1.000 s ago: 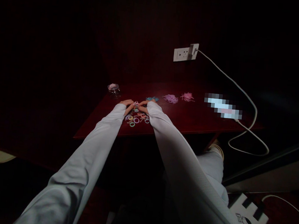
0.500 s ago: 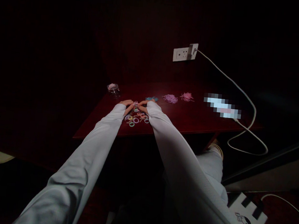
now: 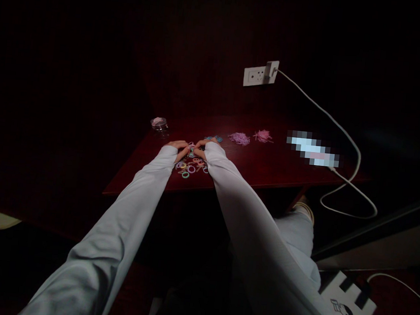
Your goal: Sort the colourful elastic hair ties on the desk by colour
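Note:
My left hand (image 3: pixel 179 146) and my right hand (image 3: pixel 202 146) meet over the table, fingers bent inward and closed. Between their fingertips is a small pink and pale green hair tie (image 3: pixel 191 150), partly hidden by the fingers. Just below them lies a loose spread of pastel hair ties (image 3: pixel 191 168) in green, purple, yellow and peach. Behind my right hand, a pile of blue elastic bands (image 3: pixel 215 138) is partly covered. Farther right are a pile of purple elastic bands (image 3: pixel 239 139) and a pile of pink ones (image 3: pixel 263 136).
A clear jar (image 3: pixel 159 125) with something pale pink on top stands at the back left of the dark red table (image 3: pixel 134 170). At right lies a blurred-out device (image 3: pixel 312 150), its white cable (image 3: pixel 356 142) running to a wall socket (image 3: pixel 254 76). A white bag (image 3: pixel 347 307) sits below right.
The fingers of my right hand have shifted slightly, showing more of the pale green piece between the hands. The piles, jar and device stay where they were.

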`<state>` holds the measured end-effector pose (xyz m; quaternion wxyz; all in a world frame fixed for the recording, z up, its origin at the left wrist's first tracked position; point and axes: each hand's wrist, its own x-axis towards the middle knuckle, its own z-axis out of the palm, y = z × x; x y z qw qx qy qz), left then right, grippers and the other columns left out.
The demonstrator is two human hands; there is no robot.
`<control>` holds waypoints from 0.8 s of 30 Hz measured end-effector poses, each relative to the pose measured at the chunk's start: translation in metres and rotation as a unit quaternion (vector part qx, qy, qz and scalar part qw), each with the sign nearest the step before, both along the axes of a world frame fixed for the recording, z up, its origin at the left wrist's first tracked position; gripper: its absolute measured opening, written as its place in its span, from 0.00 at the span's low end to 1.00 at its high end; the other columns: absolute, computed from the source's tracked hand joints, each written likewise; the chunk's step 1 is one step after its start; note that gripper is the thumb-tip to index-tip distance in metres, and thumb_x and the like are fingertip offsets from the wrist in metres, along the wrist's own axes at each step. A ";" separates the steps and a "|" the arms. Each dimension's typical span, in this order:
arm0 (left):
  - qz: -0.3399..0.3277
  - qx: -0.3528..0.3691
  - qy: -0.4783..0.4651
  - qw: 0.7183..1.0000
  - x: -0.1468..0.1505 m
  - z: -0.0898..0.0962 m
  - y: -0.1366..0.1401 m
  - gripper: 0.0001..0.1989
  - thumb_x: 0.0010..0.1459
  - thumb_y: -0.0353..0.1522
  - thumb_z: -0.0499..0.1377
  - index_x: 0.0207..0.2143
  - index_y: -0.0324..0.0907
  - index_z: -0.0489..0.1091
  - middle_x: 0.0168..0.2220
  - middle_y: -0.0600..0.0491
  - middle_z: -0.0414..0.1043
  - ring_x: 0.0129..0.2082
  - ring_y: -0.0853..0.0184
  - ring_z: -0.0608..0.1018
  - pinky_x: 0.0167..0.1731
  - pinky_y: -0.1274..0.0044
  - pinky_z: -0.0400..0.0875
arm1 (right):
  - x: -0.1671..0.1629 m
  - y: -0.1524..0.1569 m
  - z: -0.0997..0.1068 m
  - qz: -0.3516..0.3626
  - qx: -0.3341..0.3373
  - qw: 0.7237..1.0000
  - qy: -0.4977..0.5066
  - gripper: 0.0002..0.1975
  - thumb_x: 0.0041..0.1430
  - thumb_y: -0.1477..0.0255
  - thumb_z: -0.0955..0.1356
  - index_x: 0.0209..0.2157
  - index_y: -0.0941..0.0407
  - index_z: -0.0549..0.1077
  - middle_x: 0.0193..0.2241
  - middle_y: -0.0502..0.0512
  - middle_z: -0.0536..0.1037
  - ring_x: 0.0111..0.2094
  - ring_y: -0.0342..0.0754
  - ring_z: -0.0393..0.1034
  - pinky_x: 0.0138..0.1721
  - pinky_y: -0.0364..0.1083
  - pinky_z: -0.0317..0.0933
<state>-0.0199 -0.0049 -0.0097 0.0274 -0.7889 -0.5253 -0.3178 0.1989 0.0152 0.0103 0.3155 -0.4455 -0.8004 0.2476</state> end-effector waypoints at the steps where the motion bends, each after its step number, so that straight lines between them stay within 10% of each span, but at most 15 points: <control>1: 0.004 0.003 0.001 1.000 0.000 0.000 -0.001 0.23 0.74 0.44 0.53 0.29 0.45 0.76 0.33 0.48 0.80 0.35 0.61 0.79 0.36 0.72 0.70 | -0.001 0.000 0.000 0.005 0.010 1.000 0.001 0.07 0.64 0.71 0.74 0.41 0.48 0.88 0.46 0.51 0.85 0.57 0.54 0.70 0.62 0.50 0.65; 24: 0.004 0.025 -0.009 1.000 0.005 0.011 -0.009 0.23 0.75 0.42 0.54 0.25 0.45 0.71 0.27 0.50 0.72 0.30 0.64 0.74 0.33 0.71 0.66 | 0.002 0.005 0.001 -0.082 0.041 0.996 0.021 0.09 0.67 0.62 0.74 0.34 0.51 0.83 0.49 0.56 0.83 0.61 0.62 0.65 0.65 0.60 0.59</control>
